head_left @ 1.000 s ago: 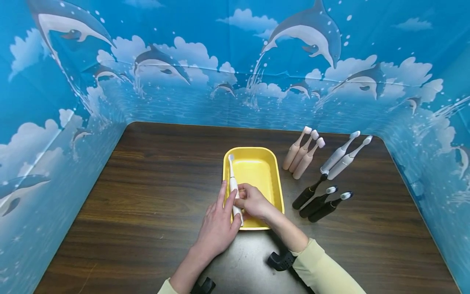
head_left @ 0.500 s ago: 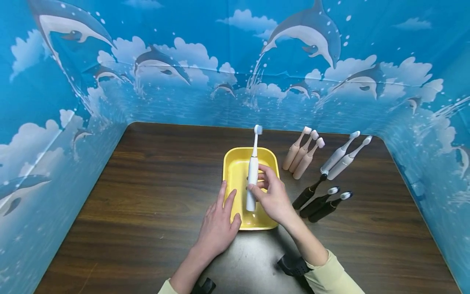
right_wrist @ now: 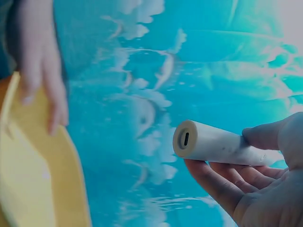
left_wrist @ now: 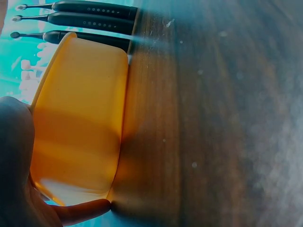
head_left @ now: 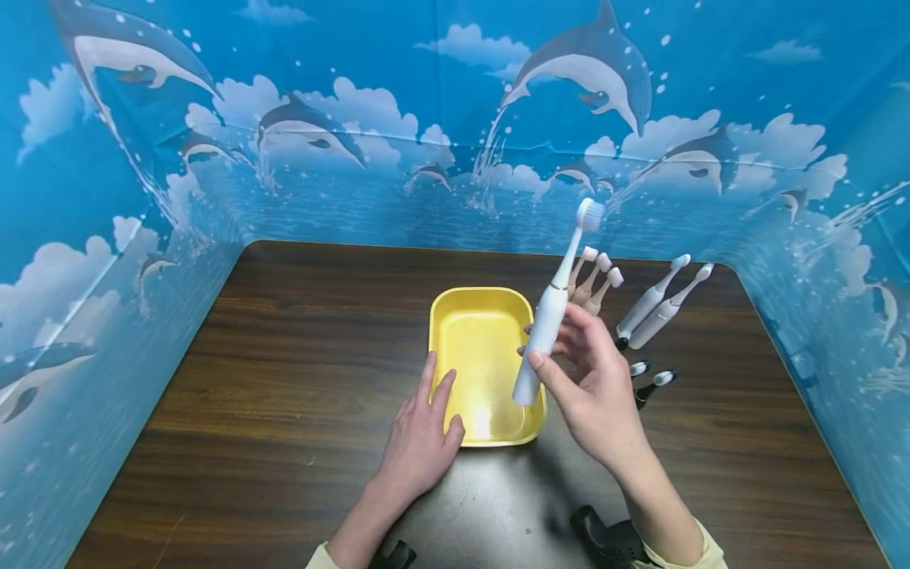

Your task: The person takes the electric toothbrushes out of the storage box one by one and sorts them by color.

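Observation:
My right hand (head_left: 600,391) holds a white electric toothbrush (head_left: 547,316) up between thumb and fingers, over the right side of the yellow tray (head_left: 536,304). Its brush head points up and away from me. In the right wrist view the toothbrush's base (right_wrist: 185,138), with a small slot in it, faces the camera. My left hand (head_left: 423,438) rests on the tray's left front edge, fingers extended. The left wrist view shows the tray's outer wall (left_wrist: 80,104) with that hand against it. Inside, the tray holds nothing that I can see.
Right of the tray stand several electric toothbrushes: pink ones (head_left: 599,294) partly behind the held one, two white ones (head_left: 654,316), and black ones (left_wrist: 90,21) mostly hidden by my right hand in the head view. A dolphin-print cloth (head_left: 341,190) borders the dark wooden table (head_left: 298,379).
My right hand has lifted the white toothbrush out of the tray's left side and carried it up and to the right. The left hand stays at the tray's edge.

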